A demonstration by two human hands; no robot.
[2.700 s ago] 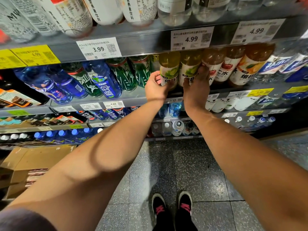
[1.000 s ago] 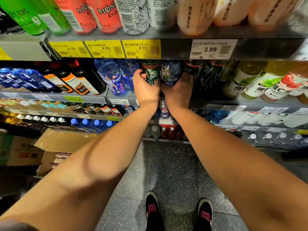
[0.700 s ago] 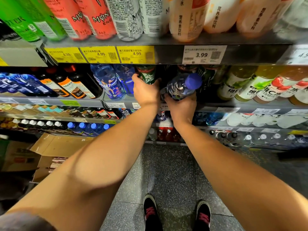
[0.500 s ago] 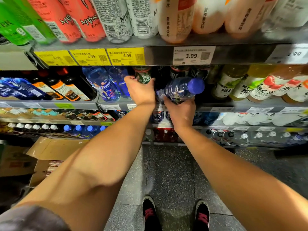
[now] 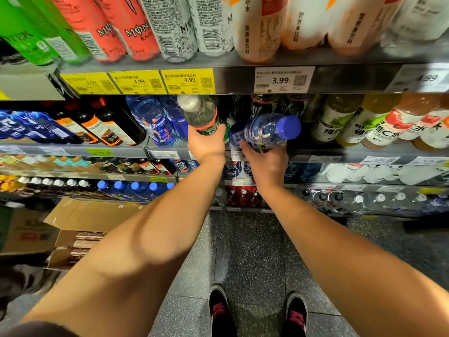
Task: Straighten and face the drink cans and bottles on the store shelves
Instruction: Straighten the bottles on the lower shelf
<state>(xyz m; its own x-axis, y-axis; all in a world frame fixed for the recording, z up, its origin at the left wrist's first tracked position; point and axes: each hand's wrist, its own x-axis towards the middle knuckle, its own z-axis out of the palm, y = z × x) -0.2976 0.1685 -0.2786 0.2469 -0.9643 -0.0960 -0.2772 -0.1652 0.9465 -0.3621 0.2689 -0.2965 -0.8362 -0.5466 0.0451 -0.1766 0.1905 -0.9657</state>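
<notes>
Holding green bottle (image 5: 201, 115) in left hand (image 5: 206, 144) grip | right hand (image 5: 264, 161) grip cradles tilted blue bottle (image 5: 264, 131)

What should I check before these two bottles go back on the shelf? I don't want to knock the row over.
1. Left hand grip on the white-capped bottle: ok.
2. Right hand grip on the blue-capped bottle: ok.
3. Blue-capped bottle upright: not ok, tipped cap toward the camera.
4. White-capped bottle upright: not ok, tipped too.
5. Free slot behind them: cannot tell, dark.
6. Neighbouring blue bottles standing: ok.
</notes>
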